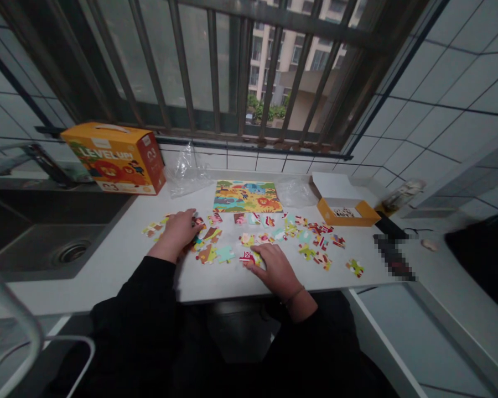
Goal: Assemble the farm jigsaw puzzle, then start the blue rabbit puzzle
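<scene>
On the white counter, my left hand (181,232) is curled over the left part of a scatter of puzzle pieces. Its thumb and fingers close around a dark-and-red puzzle piece (197,222), partly hidden. My right hand (277,269) has thumb and fingers on a red puzzle piece (248,257) with a white barn-door mark, lying at the front. Between the hands are a light-green piece (225,254) and several yellow-brown pieces (208,255). More loose pieces (307,251) spread to the right. Behind them lies a picture card (248,197) with a lion and other animals.
An orange puzzle box (116,160) stands at the back left, beside the sink (108,226). Clear plastic bags (188,174) lie behind the card. An open yellow box (348,214) sits back right. One stray puzzle piece (356,268) is near the right front edge. A barred window (211,72) is behind.
</scene>
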A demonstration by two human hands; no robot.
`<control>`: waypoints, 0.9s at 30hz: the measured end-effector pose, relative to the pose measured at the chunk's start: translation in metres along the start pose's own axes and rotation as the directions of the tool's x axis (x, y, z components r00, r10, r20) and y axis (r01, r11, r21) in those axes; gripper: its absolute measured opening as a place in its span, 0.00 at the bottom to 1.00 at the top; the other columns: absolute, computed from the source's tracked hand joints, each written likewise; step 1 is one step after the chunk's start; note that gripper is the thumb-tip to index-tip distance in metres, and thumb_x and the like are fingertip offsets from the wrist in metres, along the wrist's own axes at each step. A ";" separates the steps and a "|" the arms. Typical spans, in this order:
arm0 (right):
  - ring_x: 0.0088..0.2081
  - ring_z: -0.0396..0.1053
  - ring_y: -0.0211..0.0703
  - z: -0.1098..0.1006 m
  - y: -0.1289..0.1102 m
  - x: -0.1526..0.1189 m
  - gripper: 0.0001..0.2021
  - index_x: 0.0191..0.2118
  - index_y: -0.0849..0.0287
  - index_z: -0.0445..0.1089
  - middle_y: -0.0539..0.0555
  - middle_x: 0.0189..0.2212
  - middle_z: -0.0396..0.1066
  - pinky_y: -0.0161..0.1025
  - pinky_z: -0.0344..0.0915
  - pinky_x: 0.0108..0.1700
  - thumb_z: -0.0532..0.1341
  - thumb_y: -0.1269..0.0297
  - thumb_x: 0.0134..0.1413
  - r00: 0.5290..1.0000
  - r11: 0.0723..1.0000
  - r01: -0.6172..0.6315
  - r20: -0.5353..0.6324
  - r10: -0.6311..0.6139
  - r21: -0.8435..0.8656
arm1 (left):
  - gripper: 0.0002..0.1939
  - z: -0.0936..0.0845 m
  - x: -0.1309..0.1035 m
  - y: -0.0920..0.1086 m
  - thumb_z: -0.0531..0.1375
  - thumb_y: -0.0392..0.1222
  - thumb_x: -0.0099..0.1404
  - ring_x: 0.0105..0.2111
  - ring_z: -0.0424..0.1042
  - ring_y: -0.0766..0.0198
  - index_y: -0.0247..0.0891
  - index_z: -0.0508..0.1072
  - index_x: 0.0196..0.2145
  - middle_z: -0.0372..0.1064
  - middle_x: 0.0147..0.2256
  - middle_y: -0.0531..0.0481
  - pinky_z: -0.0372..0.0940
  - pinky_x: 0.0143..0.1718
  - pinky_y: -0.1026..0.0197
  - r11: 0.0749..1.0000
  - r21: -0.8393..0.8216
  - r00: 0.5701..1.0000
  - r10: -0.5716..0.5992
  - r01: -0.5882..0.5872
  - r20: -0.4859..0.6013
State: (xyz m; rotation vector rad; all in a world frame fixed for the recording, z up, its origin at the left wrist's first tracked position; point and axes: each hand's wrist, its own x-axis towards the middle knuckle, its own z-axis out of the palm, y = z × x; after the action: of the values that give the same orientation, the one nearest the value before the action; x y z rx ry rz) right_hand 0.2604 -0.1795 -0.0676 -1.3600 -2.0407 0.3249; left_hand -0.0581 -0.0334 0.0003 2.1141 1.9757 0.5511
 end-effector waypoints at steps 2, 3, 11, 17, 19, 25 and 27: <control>0.57 0.76 0.58 -0.001 0.001 -0.001 0.24 0.64 0.52 0.77 0.61 0.54 0.78 0.57 0.74 0.63 0.74 0.55 0.66 1.000 0.998 -0.019 -0.018 0.020 0.055 | 0.26 -0.008 -0.001 0.000 0.68 0.46 0.63 0.56 0.77 0.38 0.34 0.79 0.57 0.81 0.51 0.33 0.67 0.63 0.43 0.996 -0.084 1.000 -0.007 0.005 -0.015; 0.56 0.76 0.57 -0.001 0.002 -0.001 0.24 0.64 0.51 0.77 0.60 0.53 0.77 0.55 0.75 0.62 0.75 0.56 0.65 0.999 0.995 -0.033 -0.022 0.035 0.090 | 0.24 -0.011 -0.004 0.002 0.67 0.47 0.65 0.53 0.79 0.41 0.35 0.80 0.56 0.82 0.50 0.35 0.69 0.60 0.45 0.991 -0.133 1.000 -0.011 0.007 -0.025; 0.51 0.80 0.55 -0.011 0.007 0.002 0.21 0.56 0.54 0.79 0.60 0.51 0.80 0.51 0.79 0.54 0.71 0.46 0.65 0.889 0.848 -0.287 -0.205 0.409 0.446 | 0.13 0.037 -0.089 0.075 0.62 0.50 0.75 0.29 0.81 0.59 0.40 0.76 0.49 0.84 0.35 0.48 0.73 0.32 0.58 0.863 -0.505 0.988 0.090 -0.013 0.128; 0.44 0.83 0.51 -0.013 0.011 0.002 0.31 0.57 0.54 0.73 0.58 0.46 0.83 0.47 0.80 0.47 0.73 0.39 0.57 0.831 0.660 -0.316 -0.137 0.540 0.681 | 0.09 0.076 -0.133 0.119 0.70 0.44 0.69 0.35 0.82 0.54 0.44 0.74 0.37 0.81 0.33 0.50 0.71 0.38 0.55 0.891 -0.446 0.971 0.176 -0.087 0.162; 0.44 0.83 0.50 -0.011 0.010 0.001 0.27 0.54 0.54 0.75 0.59 0.49 0.84 0.46 0.80 0.47 0.72 0.40 0.58 0.857 0.683 -0.327 -0.100 0.505 0.653 | 0.09 0.077 -0.135 0.122 0.70 0.44 0.70 0.41 0.81 0.51 0.44 0.73 0.38 0.80 0.37 0.47 0.70 0.42 0.53 0.911 -0.393 0.972 0.191 -0.124 0.136; 0.36 0.79 0.47 -0.010 0.006 0.001 0.20 0.56 0.52 0.80 0.55 0.48 0.86 0.46 0.78 0.43 0.70 0.49 0.65 0.895 0.830 -0.384 -0.056 0.442 0.404 | 0.15 0.072 -0.152 0.124 0.71 0.51 0.72 0.41 0.80 0.48 0.41 0.73 0.45 0.75 0.47 0.40 0.68 0.38 0.53 0.966 -0.210 0.972 0.183 -0.150 0.145; 0.43 0.81 0.50 -0.011 0.005 0.003 0.17 0.56 0.51 0.81 0.54 0.50 0.86 0.48 0.78 0.50 0.70 0.53 0.66 0.921 0.884 -0.359 -0.037 0.387 0.300 | 0.19 0.072 -0.162 0.123 0.71 0.55 0.72 0.41 0.80 0.47 0.39 0.73 0.47 0.74 0.50 0.38 0.69 0.36 0.52 0.979 -0.103 0.968 0.189 -0.174 0.165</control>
State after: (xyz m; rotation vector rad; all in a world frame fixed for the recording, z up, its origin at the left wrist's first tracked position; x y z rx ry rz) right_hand 0.2703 -0.1766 -0.0610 -1.5432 -1.5684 0.6849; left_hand 0.0768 -0.1965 -0.0391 2.2195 1.6464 0.4565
